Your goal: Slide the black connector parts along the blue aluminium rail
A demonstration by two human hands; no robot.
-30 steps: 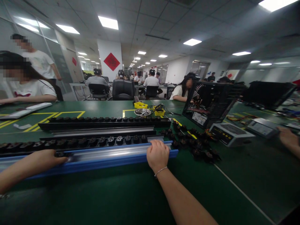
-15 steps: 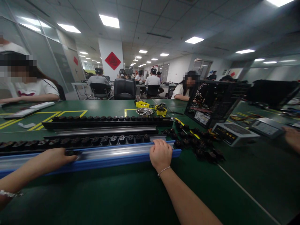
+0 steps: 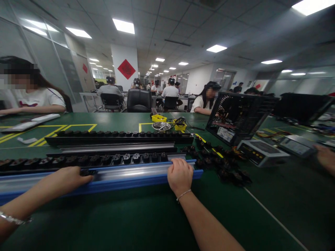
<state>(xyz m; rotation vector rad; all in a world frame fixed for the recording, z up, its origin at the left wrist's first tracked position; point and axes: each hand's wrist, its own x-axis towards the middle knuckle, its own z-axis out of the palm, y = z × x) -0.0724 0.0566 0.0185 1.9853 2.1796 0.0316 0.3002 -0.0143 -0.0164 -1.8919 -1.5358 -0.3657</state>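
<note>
We're working a black part [image 3: 88, 172] along the blue rail [image 3: 131, 173], it seems.
Our left hand [image 3: 65, 179] is pinching the part inside the rail; our right hand [image 3: 180, 176] is gripping the rail near its end, beside loose parts [image 3: 209, 161]. The next push, we're judging, is calling for steady bracing.

rectangular ceiling lights [image 3: 123, 26] burn out to white overhead, with pale reflections in the glass partition [image 3: 42, 45] at left. a soft whitish glare runs along the metal channel of the blue-edged rail [image 3: 143, 169], while the green tabletop [image 3: 117, 219] is dim in the foreground and the open computer case [image 3: 238, 115] is mostly dark inside. the wide view stretches and softens toward its edges, and fine detail in the background is smeared.
</note>
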